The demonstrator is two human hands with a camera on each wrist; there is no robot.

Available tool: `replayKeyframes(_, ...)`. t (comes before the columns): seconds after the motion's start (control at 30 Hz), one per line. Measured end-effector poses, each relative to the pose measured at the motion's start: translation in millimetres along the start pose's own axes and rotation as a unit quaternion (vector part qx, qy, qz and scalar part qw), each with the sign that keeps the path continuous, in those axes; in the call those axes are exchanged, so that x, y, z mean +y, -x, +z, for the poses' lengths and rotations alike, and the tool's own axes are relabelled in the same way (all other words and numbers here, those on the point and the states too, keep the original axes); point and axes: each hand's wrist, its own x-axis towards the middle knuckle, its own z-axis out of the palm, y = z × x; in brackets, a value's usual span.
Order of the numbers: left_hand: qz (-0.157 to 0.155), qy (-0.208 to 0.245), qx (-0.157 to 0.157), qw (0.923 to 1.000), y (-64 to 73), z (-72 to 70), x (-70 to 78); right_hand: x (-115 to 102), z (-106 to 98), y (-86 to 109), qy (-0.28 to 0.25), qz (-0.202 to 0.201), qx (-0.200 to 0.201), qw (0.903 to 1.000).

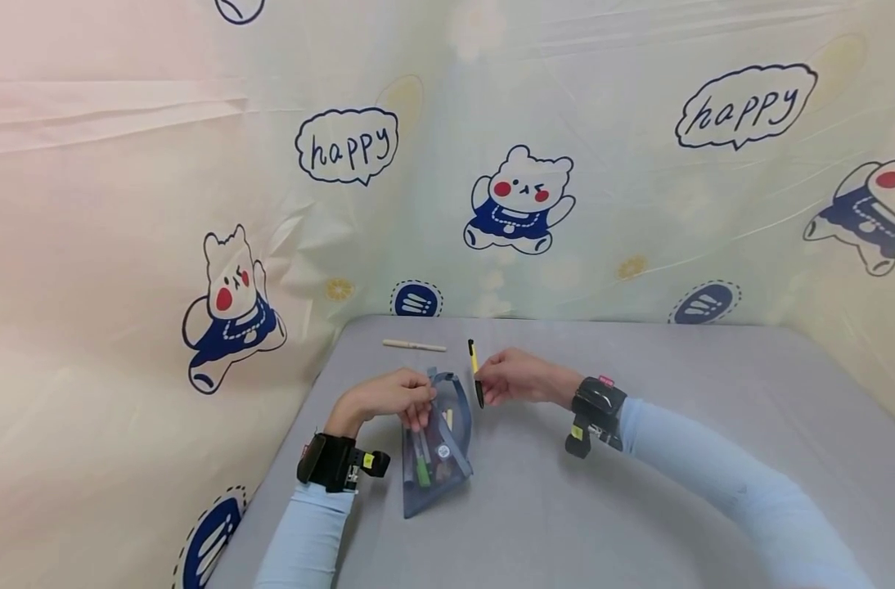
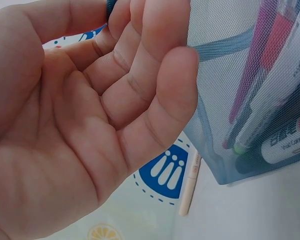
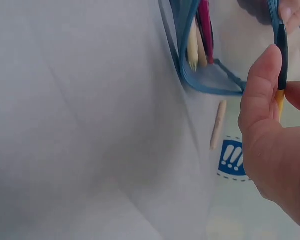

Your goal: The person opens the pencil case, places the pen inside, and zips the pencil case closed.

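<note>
My left hand (image 1: pixel 392 395) grips the upper edge of a blue mesh pencil pouch (image 1: pixel 416 501), which hangs tilted with its mouth open. Through the mesh in the left wrist view show a purple pen (image 2: pixel 246 75), a white marker (image 2: pixel 292 142) and several other pens. Just right of the pouch, my right hand (image 1: pixel 517 376) pinches a black and yellow pen (image 1: pixel 474 358) between thumb and fingers. The pen stands nearly upright in the head view. In the right wrist view its black end (image 3: pixel 283 55) is close to the pouch's strap and the left fingers.
A beige pen (image 1: pixel 414 346) lies on the grey table (image 1: pixel 565 523) behind the pouch, near the far edge. A pale curtain (image 1: pixel 602 196) with printed bears hangs around the table at the back and left.
</note>
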Motion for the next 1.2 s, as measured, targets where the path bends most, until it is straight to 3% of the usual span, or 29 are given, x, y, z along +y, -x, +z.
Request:
replayKeyframes(0.2,0.0,-0.001,0.0,1.0,0.1,-0.6,0.0,9,9,12.5,-0.009,0.014,-0.043,0.9989)
replayKeyframes(0.43,-0.001,0.001,0.004,1.0,0.7,-2.2,0.1,15,23,19.1,0.006,0.027,-0.063,0.9976)
replayKeyframes(1.03,-0.002,-0.003,0.001,1.0,0.8,0.7,3.9,17,49,9.3,-0.008,0.022,-0.076,0.9968)
replayKeyframes(1.2,0.0,-0.002,0.0,1.0,0.3,0.9,2.8,15,52,3.7,-0.016,0.019,-0.095,0.9951)
